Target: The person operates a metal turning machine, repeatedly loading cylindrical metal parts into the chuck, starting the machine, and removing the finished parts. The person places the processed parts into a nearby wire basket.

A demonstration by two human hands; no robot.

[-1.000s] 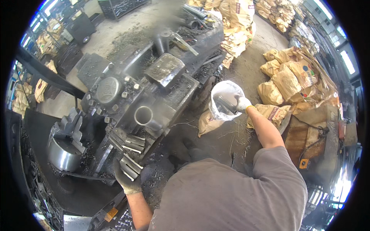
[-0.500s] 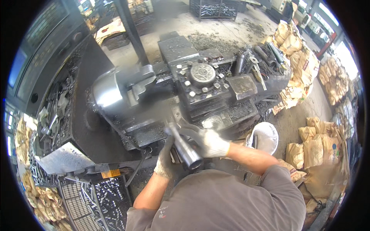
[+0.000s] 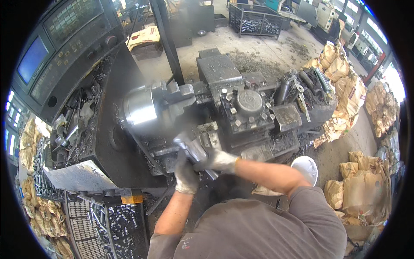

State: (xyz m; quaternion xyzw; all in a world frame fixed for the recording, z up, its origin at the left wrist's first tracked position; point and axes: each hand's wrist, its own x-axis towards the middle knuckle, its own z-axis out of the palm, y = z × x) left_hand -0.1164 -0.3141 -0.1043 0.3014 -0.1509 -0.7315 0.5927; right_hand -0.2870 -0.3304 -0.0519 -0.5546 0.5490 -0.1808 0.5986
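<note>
My two gloved hands hold a shiny stepped steel cylinder [image 3: 196, 150] at a slant in front of a lathe. Its narrower end points up and left toward the chuck. Around its lower left side my left hand [image 3: 186, 172] is closed, thumb up along the metal. My right hand [image 3: 219, 161] grips the right side, its fingers partly hidden. The lathe chuck [image 3: 142, 107], a bright steel drum with stepped jaws, is just beyond the part and holds nothing I can make out. Right of it stands the square tool post [image 3: 249, 102] with several bolts.
At the left are the control panel [image 3: 64, 54] and a chip-strewn ledge [image 3: 79, 116]. Tools, including a wrench [image 3: 300, 96], lie at the lathe's right end. A white bucket [image 3: 305, 169] and paper sacks [image 3: 360, 183] stand to the right. Small metal parts fill a tray [image 3: 120, 220] at lower left.
The steel cylinder has turned in my hands, so its hollow end no longer faces me. The lathe appears farther right and lower as the view has shifted.
</note>
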